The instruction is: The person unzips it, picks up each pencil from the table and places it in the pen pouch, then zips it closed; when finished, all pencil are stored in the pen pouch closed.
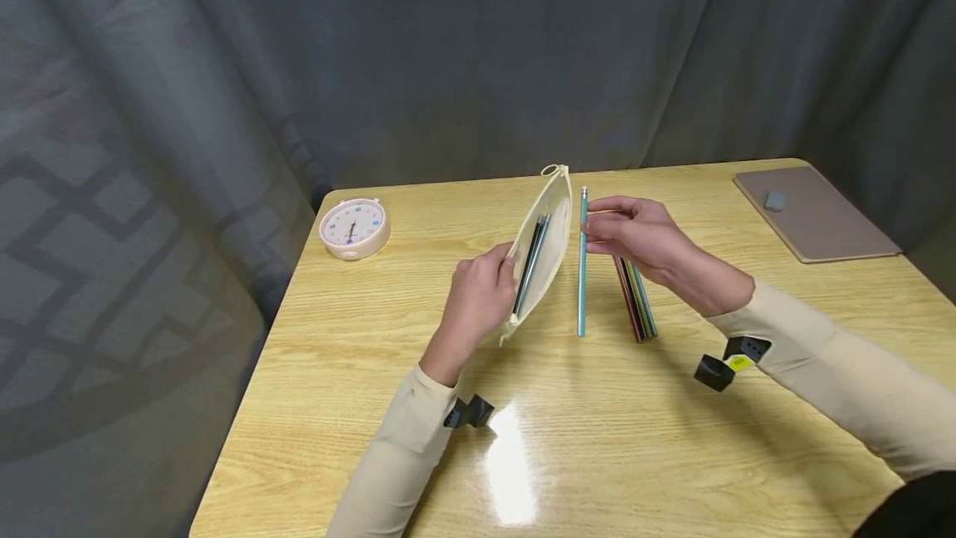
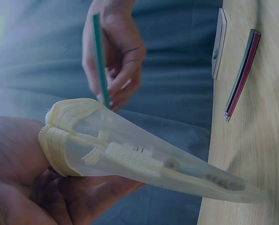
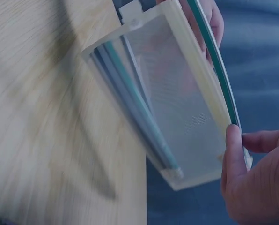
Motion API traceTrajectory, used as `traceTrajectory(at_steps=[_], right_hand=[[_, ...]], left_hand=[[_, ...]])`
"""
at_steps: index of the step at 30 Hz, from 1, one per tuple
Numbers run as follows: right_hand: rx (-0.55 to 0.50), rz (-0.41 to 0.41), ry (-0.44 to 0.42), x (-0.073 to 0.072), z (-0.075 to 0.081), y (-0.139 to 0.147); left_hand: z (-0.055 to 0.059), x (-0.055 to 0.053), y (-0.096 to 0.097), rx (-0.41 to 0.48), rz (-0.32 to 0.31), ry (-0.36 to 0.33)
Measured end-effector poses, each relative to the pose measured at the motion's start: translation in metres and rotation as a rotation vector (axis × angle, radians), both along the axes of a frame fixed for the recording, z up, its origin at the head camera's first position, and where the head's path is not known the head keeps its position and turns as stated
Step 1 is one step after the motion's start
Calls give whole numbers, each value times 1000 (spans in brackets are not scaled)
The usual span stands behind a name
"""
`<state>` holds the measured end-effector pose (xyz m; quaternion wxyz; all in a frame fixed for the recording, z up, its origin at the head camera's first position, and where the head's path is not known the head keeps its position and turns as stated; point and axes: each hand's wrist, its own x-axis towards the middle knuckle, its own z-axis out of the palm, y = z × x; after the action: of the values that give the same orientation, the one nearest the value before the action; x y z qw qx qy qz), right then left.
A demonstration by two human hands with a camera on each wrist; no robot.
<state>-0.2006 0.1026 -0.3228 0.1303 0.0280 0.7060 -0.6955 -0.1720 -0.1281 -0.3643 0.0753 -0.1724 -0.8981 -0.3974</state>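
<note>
My left hand (image 1: 481,293) grips a cream, see-through zip pencil pouch (image 1: 554,243) by its near side and holds it above the table with its mouth spread. Several pencils (image 1: 532,260) lie inside the pouch, showing through its mesh wall (image 3: 177,93) in the right wrist view. Just right of the opening, my right hand (image 1: 642,235) pinches a teal pencil (image 1: 582,272) between thumb and fingers, eraser end away from me. Below that hand, a small row of coloured pencils (image 1: 637,301) lies on the table, partly hidden by it.
A pale pink round clock (image 1: 354,228) stands at the table's back left. At the back right lies a mauve-brown flat board (image 1: 821,218) with a small grey-blue eraser (image 1: 774,202) on it. Grey curtains (image 1: 478,56) hang behind the wooden table (image 1: 336,405).
</note>
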Motion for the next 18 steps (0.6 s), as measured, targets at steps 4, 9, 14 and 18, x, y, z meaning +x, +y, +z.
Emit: traceTrajectory(at_steps=[4, 9, 14, 18], right_hand=[[-67, -37, 18, -1, 6, -13], [-123, -83, 32, -2, 11, -24], [-161, -118, 52, -4, 12, -28], [-178, -155, 79, -4, 12, -29]], left_hand=[[0, 1, 0, -6, 0, 0], [0, 2, 0, -6, -1, 4], [1, 2, 1, 3, -1, 7], [1, 2, 2, 10, -11, 4]])
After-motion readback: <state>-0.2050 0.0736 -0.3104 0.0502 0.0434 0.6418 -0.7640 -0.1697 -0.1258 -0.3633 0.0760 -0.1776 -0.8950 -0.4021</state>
